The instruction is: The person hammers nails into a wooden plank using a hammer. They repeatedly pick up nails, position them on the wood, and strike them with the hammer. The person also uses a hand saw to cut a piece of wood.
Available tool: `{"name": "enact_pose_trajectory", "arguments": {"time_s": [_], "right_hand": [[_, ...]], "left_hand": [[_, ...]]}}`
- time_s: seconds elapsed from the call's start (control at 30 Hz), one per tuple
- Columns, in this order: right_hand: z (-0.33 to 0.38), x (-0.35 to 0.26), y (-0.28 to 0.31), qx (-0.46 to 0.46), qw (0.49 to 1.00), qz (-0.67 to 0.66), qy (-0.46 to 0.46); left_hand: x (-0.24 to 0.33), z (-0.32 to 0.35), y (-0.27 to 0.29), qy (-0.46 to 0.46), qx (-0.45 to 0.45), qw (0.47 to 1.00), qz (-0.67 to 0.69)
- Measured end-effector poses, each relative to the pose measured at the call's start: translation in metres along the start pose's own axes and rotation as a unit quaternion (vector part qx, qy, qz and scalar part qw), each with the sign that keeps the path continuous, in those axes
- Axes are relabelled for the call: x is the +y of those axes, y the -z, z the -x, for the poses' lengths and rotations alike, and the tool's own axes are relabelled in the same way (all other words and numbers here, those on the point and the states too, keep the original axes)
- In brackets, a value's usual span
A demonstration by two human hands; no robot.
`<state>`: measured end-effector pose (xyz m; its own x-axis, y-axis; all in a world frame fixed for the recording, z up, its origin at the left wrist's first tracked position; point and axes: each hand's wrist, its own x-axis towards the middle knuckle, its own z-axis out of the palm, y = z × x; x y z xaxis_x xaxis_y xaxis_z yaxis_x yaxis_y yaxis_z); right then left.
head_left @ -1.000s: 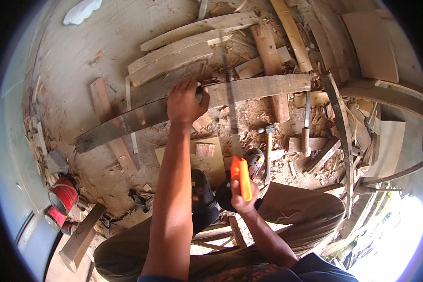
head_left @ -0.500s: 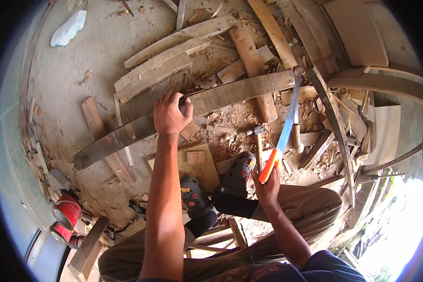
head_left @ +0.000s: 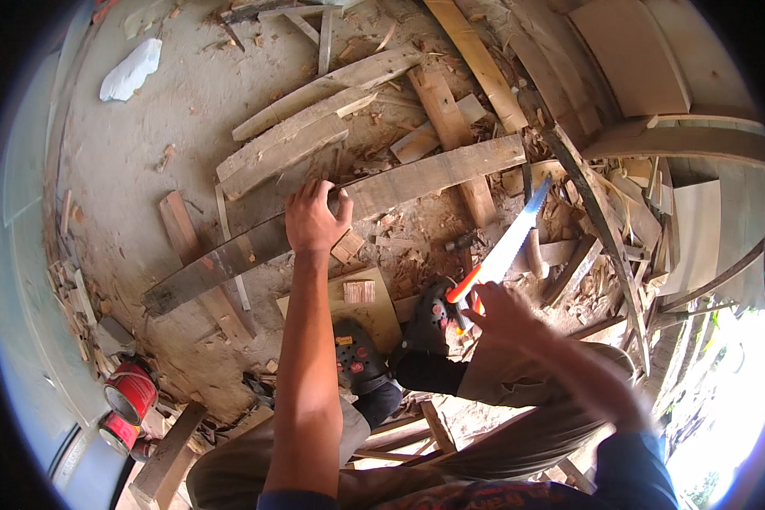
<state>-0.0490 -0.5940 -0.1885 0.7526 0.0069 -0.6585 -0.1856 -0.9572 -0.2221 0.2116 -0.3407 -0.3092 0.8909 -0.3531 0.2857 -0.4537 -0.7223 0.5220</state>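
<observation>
A long, dark, weathered plank (head_left: 433, 177) lies slantwise across other boards in front of me. My left hand (head_left: 316, 219) grips it near its middle, fingers over the far edge and thumb on the near side. To the right, my right hand (head_left: 503, 313) is closed at the orange handle (head_left: 465, 286) of a handsaw (head_left: 518, 238). The saw blade points away and to the right, apart from the plank's right end. Motion slightly smears the right forearm.
Curved boards (head_left: 314, 106) lie on the dirt floor beyond the plank. A hammer (head_left: 461, 241) rests near my shoes among wood chips. Red cans (head_left: 131, 393) stand at the left; a curved timber (head_left: 599, 212) leans at the right. A square board (head_left: 374, 297) lies by my feet.
The saw has come away from the plank's right end and tilted to the right. My right hand has turned around the handle. My left hand stays on the plank.
</observation>
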Motion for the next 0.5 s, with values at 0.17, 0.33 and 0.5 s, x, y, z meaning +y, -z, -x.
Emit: {"name": "enact_pose_trajectory", "arguments": {"time_s": [0.17,0.33,0.5], "right_hand": [[-0.040,0.057,0.083,-0.105,0.975,0.179,0.074],[-0.145,0.102,0.072,0.038,0.991,0.102,-0.074],[-0.177,0.085,-0.001,0.361,0.914,-0.088,-0.162]], "left_hand": [[0.003,0.000,0.006,0.009,-0.019,1.000,0.016],[-0.004,0.000,0.008,0.007,-0.043,0.999,0.005],[0.004,-0.002,0.008,-0.039,-0.058,0.997,-0.025]]}}
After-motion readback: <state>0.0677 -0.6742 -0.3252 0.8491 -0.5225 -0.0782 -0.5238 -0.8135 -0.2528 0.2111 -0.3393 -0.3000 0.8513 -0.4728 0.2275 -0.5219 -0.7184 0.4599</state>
